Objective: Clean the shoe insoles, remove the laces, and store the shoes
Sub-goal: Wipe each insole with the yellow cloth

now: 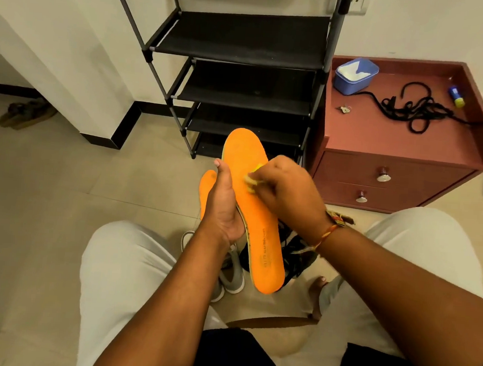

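My left hand (223,207) grips a long orange insole (256,221) from underneath, thumb along its left edge, holding it tilted up in front of me. My right hand (287,190) pinches a small yellow sponge or cloth (253,179) and presses it on the insole's upper half. A second orange insole (206,191) lies on the floor behind my left hand. A grey shoe (229,273) and a dark shoe (298,255) sit on the floor between my knees. Black laces (416,112) lie in a tangle on the reddish cabinet (381,135).
An empty black shoe rack (242,68) stands ahead against the wall. On the cabinet are a blue tub (355,75) holding white stuff, a small key (344,109) and a blue-yellow tube (456,96). Sandals (25,112) lie far left. Cables trail at right.
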Action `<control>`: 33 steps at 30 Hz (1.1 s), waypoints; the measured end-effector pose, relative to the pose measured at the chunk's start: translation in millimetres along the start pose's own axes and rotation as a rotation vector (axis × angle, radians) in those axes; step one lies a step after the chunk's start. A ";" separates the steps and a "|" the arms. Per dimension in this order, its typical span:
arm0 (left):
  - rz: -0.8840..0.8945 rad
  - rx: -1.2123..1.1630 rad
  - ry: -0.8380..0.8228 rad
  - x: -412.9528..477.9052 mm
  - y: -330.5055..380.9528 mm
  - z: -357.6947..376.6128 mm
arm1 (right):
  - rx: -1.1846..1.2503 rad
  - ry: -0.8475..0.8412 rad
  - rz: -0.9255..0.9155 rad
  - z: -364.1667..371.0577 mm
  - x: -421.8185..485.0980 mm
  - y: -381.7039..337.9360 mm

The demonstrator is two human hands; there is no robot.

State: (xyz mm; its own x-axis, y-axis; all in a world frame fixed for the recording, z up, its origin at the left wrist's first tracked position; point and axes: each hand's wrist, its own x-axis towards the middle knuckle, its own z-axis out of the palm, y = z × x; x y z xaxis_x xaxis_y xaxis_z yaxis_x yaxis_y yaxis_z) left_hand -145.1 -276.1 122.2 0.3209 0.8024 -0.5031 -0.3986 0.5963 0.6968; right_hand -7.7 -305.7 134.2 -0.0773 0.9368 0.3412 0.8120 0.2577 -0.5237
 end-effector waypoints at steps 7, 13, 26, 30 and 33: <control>0.042 -0.028 0.041 -2.3 9.2 1.7 | 0.024 0.029 0.043 -2.0 -9.0 -6.8; 0.063 -0.078 0.070 -0.3 10.9 -2.7 | 0.037 -0.047 -0.014 0.3 -8.2 -9.2; -0.026 -0.079 -0.080 -5.4 2.0 6.4 | 0.064 0.033 0.169 3.0 -4.2 14.4; -0.030 -0.067 -0.100 -7.6 -0.4 3.9 | 0.047 0.075 0.176 2.2 -2.4 18.1; -0.047 0.043 -0.147 -11.1 1.4 3.4 | 0.049 0.124 0.204 -0.4 1.4 24.8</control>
State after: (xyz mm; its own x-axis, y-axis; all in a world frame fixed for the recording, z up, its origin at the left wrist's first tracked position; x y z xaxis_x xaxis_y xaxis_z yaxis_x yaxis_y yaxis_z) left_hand -146.3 -284.3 130.4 0.4619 0.7600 -0.4572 -0.3442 0.6287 0.6974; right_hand 12.6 -298.1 122.1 0.1598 0.9352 0.3159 0.7741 0.0799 -0.6280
